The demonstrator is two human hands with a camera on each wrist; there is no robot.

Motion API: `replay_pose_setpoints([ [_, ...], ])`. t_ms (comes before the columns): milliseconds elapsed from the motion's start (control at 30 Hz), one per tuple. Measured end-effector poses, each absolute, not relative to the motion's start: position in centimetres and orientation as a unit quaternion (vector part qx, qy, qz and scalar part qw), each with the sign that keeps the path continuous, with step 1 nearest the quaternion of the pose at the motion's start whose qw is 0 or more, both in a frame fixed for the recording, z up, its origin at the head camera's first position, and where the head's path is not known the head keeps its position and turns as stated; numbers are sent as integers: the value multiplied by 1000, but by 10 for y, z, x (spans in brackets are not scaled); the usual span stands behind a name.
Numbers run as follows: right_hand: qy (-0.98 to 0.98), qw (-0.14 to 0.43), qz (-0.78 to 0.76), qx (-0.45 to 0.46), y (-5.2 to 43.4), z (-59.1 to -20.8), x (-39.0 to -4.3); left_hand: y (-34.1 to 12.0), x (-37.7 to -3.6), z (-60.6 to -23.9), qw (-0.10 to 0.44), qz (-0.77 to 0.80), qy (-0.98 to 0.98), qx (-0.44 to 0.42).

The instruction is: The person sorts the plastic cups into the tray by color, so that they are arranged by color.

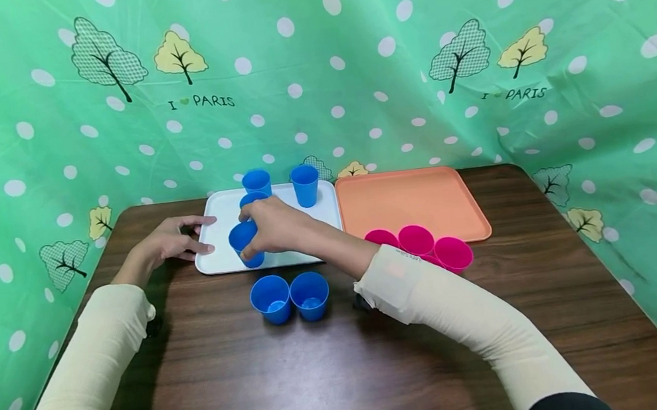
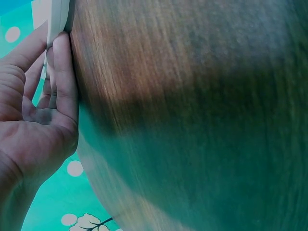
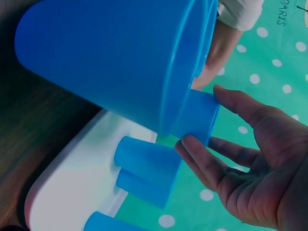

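Observation:
My right hand (image 1: 277, 227) reaches over the white tray (image 1: 215, 210) and grips a blue cup (image 1: 242, 237) near its rim. In the right wrist view, thumb and fingers sit on opposite sides of this cup (image 3: 202, 110). Behind it on the tray stand more blue cups, including one (image 1: 257, 182) at the back and another (image 1: 305, 190) to its right; a third is partly hidden by my hand. My left hand (image 1: 171, 239) touches the tray's left edge, index finger and thumb spread over the rim. Two blue cups (image 1: 270, 298) stand side by side in front of the tray.
An orange tray (image 1: 406, 200) adjoins the white one on the right. Several pink cups (image 1: 416, 239) cluster at its front edge, partly hidden by my right forearm. A green patterned cloth (image 1: 314, 66) hangs behind the dark wooden table (image 1: 263, 385).

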State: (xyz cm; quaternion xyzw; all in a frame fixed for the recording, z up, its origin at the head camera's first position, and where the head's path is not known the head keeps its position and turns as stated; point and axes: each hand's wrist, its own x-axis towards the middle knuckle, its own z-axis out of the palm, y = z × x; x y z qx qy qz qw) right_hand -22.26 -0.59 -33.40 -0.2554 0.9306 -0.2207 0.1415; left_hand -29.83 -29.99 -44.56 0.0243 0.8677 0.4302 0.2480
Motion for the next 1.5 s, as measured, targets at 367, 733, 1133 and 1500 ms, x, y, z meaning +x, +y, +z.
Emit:
replay_pose_setpoints([
  [367,937,142,-234,-219,-1,-343,-230,-299,-300,-446,250,433,866,21],
  [733,941,145,-232,-201,4,-348,-233,-299,-298,-446,246,437,865,17],
  [1133,940,142,-236,-201,13,-343,-229,-300,-296,-443,247,437,865,18],
  [1500,939,127,-244,-205,24,-336,-215,-298,-296,-443,243,439,865,24],
])
